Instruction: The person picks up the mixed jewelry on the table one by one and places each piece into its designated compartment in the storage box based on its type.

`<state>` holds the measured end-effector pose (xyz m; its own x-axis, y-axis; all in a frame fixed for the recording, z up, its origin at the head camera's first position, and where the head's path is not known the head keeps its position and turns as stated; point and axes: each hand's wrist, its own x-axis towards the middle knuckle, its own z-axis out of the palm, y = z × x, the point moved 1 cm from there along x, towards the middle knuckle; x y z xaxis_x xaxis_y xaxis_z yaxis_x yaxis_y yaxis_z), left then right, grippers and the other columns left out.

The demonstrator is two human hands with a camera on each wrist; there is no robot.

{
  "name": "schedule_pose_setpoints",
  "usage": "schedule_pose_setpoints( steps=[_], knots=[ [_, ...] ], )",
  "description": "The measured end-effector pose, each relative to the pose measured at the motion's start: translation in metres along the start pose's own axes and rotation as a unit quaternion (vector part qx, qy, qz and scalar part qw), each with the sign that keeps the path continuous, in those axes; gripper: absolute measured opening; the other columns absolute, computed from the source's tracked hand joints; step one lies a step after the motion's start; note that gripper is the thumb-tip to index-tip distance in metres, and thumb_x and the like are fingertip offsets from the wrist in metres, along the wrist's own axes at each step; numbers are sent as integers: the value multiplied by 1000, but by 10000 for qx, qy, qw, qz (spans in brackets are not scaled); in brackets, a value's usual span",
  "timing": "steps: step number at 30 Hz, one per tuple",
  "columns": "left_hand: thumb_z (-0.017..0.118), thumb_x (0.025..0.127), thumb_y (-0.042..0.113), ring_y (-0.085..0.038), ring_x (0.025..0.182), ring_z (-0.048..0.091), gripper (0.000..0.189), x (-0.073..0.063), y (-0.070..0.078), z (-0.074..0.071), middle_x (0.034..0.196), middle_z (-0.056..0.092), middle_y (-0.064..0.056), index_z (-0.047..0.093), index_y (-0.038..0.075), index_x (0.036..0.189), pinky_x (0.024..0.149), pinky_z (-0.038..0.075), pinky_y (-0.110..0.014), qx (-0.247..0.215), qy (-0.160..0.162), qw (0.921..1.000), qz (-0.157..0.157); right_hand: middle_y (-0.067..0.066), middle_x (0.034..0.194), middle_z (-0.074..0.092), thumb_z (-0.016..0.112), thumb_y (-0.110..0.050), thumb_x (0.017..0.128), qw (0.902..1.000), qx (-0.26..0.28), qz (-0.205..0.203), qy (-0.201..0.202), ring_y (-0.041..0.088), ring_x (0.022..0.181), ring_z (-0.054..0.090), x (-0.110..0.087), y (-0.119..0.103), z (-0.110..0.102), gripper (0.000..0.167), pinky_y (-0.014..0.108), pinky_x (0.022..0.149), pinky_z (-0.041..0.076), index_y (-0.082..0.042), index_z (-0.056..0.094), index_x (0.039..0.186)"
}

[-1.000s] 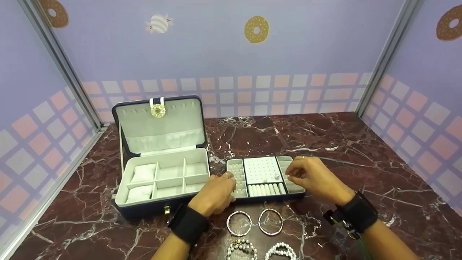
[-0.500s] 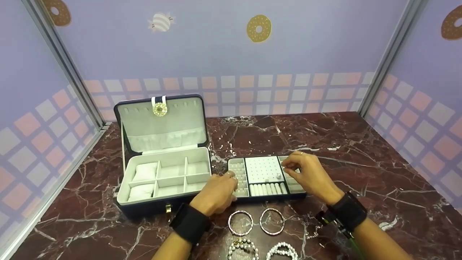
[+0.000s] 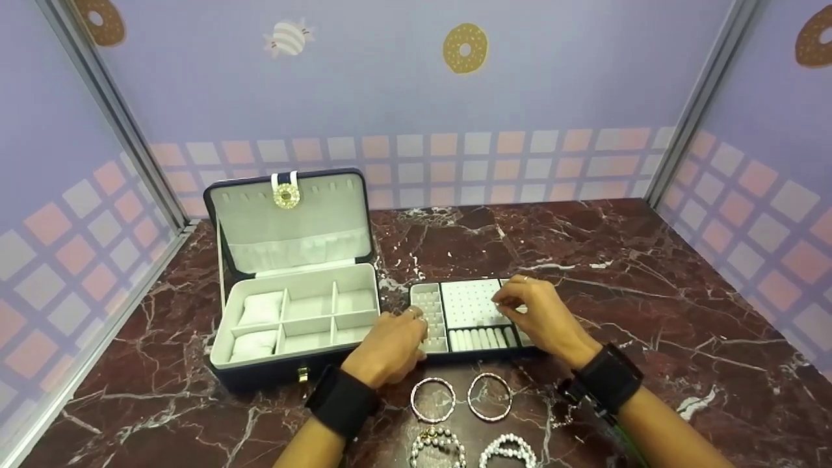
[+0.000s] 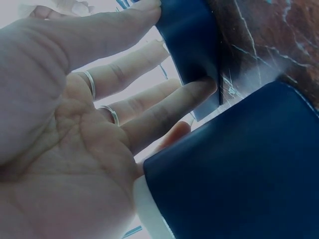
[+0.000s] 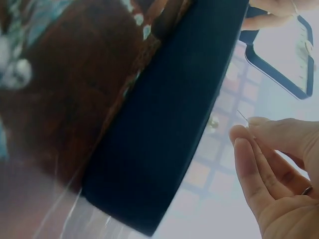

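Head view first: your left hand (image 3: 390,344) holds the tray (image 3: 481,355) by its near left corner, the jewellery box (image 3: 292,227) just left of that grip; your right hand (image 3: 543,318) is over the perforated board (image 3: 467,300), and two bangles (image 3: 412,400) lie on the desk (image 3: 552,244) nearer you, between your wrists. Left wrist: thumb and fingers clamped about the tray's dark wall. Right wrist: fingertips together, pinching a thin pin-like piece (image 5: 242,115), a small stud (image 5: 213,123) near the grip. Looks like you're mounting an earring; next calls for aiming that pin squarely at a hole, tray steady.
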<state>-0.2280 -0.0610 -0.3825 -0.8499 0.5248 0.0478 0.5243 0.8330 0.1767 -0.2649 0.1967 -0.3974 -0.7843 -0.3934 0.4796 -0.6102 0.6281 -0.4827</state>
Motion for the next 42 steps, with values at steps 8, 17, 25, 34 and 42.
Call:
schedule_pose_setpoints(
  steps=[8,17,25,34,42],
  knots=[
    [76,88,18,-25,95,66,21,-1,1,-1,110,64,-7,69,6,104,96,51,-42,69,-26,10000,8,9,90,72,74,11,81,9995,-184,-268,-18,22,80,73,1,4,7,15,28,77,63,0,75,92],
    [76,88,17,-25,96,67,21,-1,2,-1,114,65,-7,69,6,105,99,51,-44,14,-114,9999,-77,7,91,73,78,7,80,9979,-494,-414,-105,20,86,72,1,5,10,16,33,81,62,-3,76,91],
    [76,88,16,-25,95,67,21,-1,2,-1,111,66,-7,70,6,104,97,51,-44,-29,-35,10000,-41,5,90,73,81,4,78,9962,-724,-468,-87,22,89,69,1,7,14,15,39,84,59,-5,77,89],
    [77,87,16,-24,94,66,19,-1,1,-1,107,66,-7,70,6,101,92,52,-43,82,88,9999,85,3,90,72,82,-1,79,9945,-916,-446,-247,22,90,66,0,7,15,13,39,85,57,-8,78,90],
    [77,86,16,-26,88,67,18,-1,0,0,105,65,-6,71,6,100,93,53,-45,73,142,9998,105,6,98,73,80,-2,83,9943,-916,-360,-399,24,95,68,0,6,10,15,41,89,59,-7,78,97]
  ],
)
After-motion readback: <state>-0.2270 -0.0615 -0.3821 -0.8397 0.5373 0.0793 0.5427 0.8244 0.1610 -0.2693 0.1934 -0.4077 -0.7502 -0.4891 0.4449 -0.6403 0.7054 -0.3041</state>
